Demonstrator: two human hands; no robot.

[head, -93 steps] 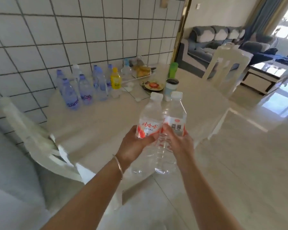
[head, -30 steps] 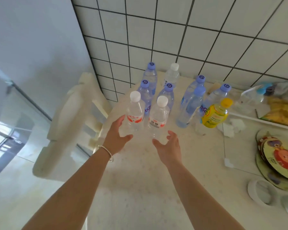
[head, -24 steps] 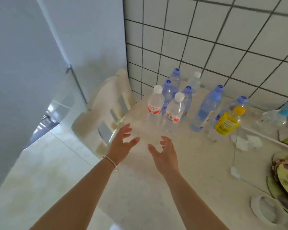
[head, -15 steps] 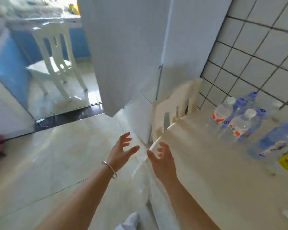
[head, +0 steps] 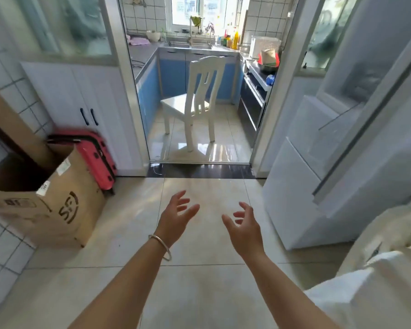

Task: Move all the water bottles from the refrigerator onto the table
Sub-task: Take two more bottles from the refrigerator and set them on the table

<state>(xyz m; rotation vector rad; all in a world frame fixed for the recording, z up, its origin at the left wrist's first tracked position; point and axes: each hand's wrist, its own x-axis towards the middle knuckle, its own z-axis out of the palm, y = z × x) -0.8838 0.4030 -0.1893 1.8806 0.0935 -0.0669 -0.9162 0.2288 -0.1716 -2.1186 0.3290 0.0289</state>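
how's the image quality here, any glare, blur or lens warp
Head view: daylight from the kitchen window blows it out and throws glare on the floor tiles under the white chair; wide-angle warp bends the door frames and tilts the refrigerator; the pink suitcase and right edge look smeared; both open hands, left and right, are fairly sharp.

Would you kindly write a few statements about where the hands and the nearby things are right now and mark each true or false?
1. Both the left hand and the right hand hold nothing. True.
2. A bracelet is on the right wrist. False: it is on the left wrist.
3. A white chair stands in the kitchen doorway. True.
4. The cardboard box lies to the person's right. False: it is to the left, beside a pink suitcase.
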